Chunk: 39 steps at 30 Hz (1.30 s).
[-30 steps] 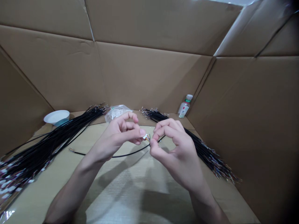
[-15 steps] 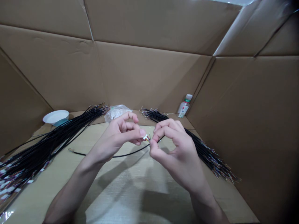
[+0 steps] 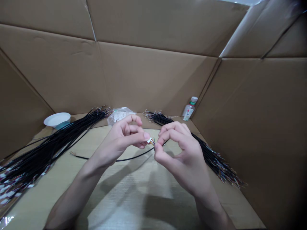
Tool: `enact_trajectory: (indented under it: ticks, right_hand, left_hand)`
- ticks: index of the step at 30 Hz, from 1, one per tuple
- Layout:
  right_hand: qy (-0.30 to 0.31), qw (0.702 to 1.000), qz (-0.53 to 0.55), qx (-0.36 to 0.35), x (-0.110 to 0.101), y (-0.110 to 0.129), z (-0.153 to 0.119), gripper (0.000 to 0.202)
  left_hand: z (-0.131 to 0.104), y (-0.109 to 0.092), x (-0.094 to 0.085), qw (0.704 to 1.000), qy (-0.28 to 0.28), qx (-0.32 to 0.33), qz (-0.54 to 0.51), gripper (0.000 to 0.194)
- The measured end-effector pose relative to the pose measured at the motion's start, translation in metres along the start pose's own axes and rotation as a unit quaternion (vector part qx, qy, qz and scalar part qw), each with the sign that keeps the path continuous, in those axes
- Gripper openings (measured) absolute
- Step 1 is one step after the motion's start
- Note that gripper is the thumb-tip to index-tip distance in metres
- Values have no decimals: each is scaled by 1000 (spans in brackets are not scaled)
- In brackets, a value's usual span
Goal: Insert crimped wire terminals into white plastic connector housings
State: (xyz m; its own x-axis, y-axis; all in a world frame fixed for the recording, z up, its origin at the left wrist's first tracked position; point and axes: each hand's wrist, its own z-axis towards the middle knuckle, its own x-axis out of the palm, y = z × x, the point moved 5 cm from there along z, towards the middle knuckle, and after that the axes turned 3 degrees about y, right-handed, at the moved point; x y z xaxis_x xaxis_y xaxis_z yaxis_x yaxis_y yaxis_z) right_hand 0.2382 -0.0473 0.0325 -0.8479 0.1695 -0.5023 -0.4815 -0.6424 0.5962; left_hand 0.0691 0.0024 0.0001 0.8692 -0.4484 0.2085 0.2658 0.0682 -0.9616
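Observation:
My left hand [image 3: 127, 135] pinches a small white plastic connector [image 3: 149, 140] between thumb and finger. Thin coloured wires [image 3: 152, 142] run from the connector toward my right hand [image 3: 181, 150], whose thumb and fingertip are closed on them. One dark wire end sticks up beside the connector. Below the hands a black cable [image 3: 134, 157] curves across the table, its bare end lying at the left near my left wrist. Fingertips hide exactly how each wire sits in the connector.
A thick bundle of black cables [image 3: 64, 134] with white connectors lies at left, another cable bundle [image 3: 211, 156] at right. Behind are a white bowl [image 3: 57, 119], a plastic bag of white parts [image 3: 120, 115] and a bottle [image 3: 190, 109]. Cardboard walls [image 3: 155, 76] enclose the table.
My right hand has shifted very slightly to the right. Both hands keep their pinch, and the rest looks the same.

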Motion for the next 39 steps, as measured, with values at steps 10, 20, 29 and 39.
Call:
enact_trajectory:
  ticks: [10, 20, 29, 39]
  right_hand:
    - [0, 1000, -2, -7, 1, 1, 0, 18]
    - [6, 1000, 2, -11, 1, 0, 0, 18]
    - [14, 997, -30, -76, 5, 9, 1, 16]
    - [-4, 980, -122, -155, 7, 14, 1, 17]
  left_hand:
    - [2, 1, 0, 1000, -9, -2, 1, 41]
    - [-1, -2, 1, 1000, -20, 3, 23, 43]
    - [-9, -16, 2, 994, -61, 39, 82, 43]
    - [-13, -18, 1, 992, -69, 63, 88, 42]
